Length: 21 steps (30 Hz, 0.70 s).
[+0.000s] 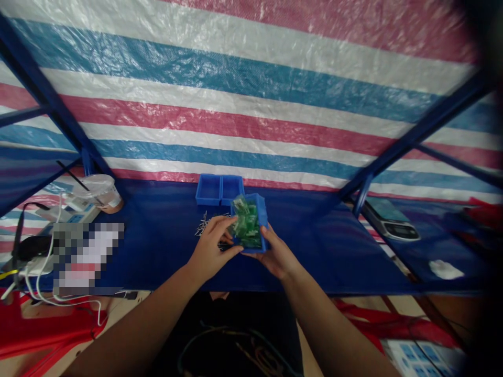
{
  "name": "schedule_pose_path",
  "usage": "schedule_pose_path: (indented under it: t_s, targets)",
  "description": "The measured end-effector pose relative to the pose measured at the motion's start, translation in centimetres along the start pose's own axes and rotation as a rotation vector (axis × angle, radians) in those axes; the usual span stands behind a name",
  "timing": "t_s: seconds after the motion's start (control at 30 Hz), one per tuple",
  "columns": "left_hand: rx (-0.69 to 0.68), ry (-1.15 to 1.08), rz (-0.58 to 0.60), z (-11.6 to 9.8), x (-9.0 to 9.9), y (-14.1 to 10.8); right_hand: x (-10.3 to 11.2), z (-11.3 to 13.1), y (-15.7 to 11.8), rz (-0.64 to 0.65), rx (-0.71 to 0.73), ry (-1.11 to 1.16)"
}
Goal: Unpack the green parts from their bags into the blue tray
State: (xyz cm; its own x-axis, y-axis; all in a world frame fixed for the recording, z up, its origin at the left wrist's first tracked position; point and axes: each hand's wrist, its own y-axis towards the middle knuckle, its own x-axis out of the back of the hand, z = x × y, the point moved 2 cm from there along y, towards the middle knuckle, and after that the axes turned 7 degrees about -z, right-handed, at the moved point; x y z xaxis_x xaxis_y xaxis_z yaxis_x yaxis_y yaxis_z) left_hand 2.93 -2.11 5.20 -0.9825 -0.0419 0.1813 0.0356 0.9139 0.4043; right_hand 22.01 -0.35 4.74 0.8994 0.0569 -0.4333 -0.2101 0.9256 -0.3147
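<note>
Both hands held a small blue plastic bin [264, 220] of green circuit boards in clear bags [247, 222].

The left hand [212, 251] had its fingers [222, 226] spread apart against the bin's 9 o'clock side, with the thumb at its 6 o'clock edge. The right hand [277, 257] cupped the 5 o'clock corner from below, its fingers mostly hidden. The bin's long axis ran roughly 12 to 6 o'clock. Two more blue bins [219, 189] stood at 11 o'clock, and loose metal pins [204, 224] lay at 9 o'clock on the blue tabletop [334, 251].
</note>
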Motion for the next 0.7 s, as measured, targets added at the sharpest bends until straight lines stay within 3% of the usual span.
schedule_pose_path:
  t_s: [0.2, 0.47, 0.7]
  targets:
    - [0.042, -0.022, -0.036, 1.8, 0.0, 1.5, -1.2, 2.5, 1.8, 0.033, 0.055, -0.259]
    - [0.124, -0.087, -0.145, 4.0, -1.6, 1.2, -2.4, 4.5, 4.8, 0.161, 0.185, -0.750]
    - [0.172, -0.228, -0.234, 5.3, -2.5, 0.5, -4.0, 4.8, 6.4, 0.200, 0.487, -1.127]
